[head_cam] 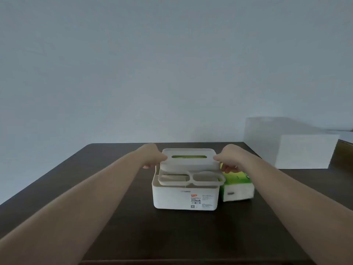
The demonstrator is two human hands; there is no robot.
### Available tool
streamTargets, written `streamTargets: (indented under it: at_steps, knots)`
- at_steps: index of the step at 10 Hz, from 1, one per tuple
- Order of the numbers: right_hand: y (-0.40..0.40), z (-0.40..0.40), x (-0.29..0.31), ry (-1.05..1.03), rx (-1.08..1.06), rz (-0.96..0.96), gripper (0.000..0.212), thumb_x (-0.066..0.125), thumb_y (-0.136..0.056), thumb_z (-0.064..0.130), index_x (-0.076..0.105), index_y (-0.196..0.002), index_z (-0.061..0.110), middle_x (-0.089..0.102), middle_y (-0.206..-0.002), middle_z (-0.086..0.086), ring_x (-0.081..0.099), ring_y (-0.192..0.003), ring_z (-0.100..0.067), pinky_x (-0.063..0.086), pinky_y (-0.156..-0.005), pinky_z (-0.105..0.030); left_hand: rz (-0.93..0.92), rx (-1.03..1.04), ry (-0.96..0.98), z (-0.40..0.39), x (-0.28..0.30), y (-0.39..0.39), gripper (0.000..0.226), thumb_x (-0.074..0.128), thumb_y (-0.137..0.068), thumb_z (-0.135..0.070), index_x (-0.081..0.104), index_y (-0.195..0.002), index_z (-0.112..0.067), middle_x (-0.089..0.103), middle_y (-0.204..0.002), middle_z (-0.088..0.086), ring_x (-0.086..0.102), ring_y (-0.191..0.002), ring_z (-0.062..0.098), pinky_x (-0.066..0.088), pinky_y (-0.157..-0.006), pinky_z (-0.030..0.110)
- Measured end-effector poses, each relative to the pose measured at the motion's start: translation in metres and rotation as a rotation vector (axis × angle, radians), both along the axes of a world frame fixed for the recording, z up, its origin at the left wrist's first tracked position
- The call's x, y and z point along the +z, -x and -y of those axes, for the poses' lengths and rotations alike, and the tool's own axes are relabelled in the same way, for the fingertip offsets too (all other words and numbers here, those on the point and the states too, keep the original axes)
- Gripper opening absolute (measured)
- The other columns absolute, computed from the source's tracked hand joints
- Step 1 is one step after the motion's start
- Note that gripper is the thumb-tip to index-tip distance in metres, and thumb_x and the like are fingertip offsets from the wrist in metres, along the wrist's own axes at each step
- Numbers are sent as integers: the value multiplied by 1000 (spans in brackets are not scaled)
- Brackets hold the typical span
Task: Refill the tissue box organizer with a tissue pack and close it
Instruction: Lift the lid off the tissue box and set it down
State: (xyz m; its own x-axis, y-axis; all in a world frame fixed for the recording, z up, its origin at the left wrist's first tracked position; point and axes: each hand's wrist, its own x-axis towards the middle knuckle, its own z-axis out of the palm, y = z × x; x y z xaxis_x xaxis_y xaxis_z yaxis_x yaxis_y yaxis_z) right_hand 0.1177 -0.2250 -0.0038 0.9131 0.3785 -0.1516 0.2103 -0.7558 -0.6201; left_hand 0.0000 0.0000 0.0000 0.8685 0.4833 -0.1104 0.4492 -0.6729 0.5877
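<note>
A white tissue box organizer (185, 196) stands on the dark table (114, 217), label facing me. Its white lid (189, 163), with a slot and two front compartments, is tilted a little above the box. Green shows through the slot. My left hand (152, 157) grips the lid's left end and my right hand (227, 159) grips its right end. A green and white tissue pack (237, 188) lies on the table just right of the box, partly under my right hand.
A white box-shaped object (298, 148) stands at the table's back right corner. A plain pale wall rises behind the table. My forearms reach in from both lower corners.
</note>
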Motion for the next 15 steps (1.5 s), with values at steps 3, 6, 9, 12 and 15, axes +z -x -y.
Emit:
streamTargets:
  at_steps: [3, 6, 9, 12, 15]
  knots:
    - [3, -5, 4, -69, -8, 25, 18, 52, -83, 0, 57, -66, 2, 58, -62, -13, 46, -50, -21, 31, -47, -23, 126, 75, 63, -8, 5, -1, 6, 44, -75, -5, 42, -72, -9, 46, -75, 14, 34, -53, 21, 26, -49, 23]
    - [18, -62, 43, -184, 6, 142, 24, 54, -84, 0, 58, -61, 3, 59, -58, -11, 50, -45, -19, 32, -38, -17, 272, 174, 50, -62, 39, 21, 9, 50, -71, -9, 55, -78, -5, 52, -75, 18, 45, -68, 28, 33, -60, 32]
    - [48, -164, 41, -60, 161, 199, 27, 59, -77, -2, 58, -50, 2, 62, -60, -16, 53, -51, -25, 36, -46, -25, 233, 366, 55, -136, 19, 76, 5, 51, -73, -6, 56, -74, -7, 54, -73, 17, 48, -66, 26, 37, -63, 30]
    - [72, -240, 6, 16, 341, 75, 20, 56, -85, -4, 54, -67, 5, 59, -67, -10, 63, -60, -19, 57, -70, -31, 60, 472, 79, -184, -33, 115, 10, 47, -79, 0, 56, -75, -3, 55, -72, 17, 45, -58, 23, 34, -50, 23]
    - [82, -261, -21, 434, 379, -23, 32, 41, -99, 6, 59, -122, -6, 65, -75, -13, 64, -68, -18, 53, -96, -31, -47, 473, 104, -192, -66, 120, 13, 44, -80, 0, 53, -72, -4, 54, -62, 11, 48, -54, 22, 38, -49, 23]
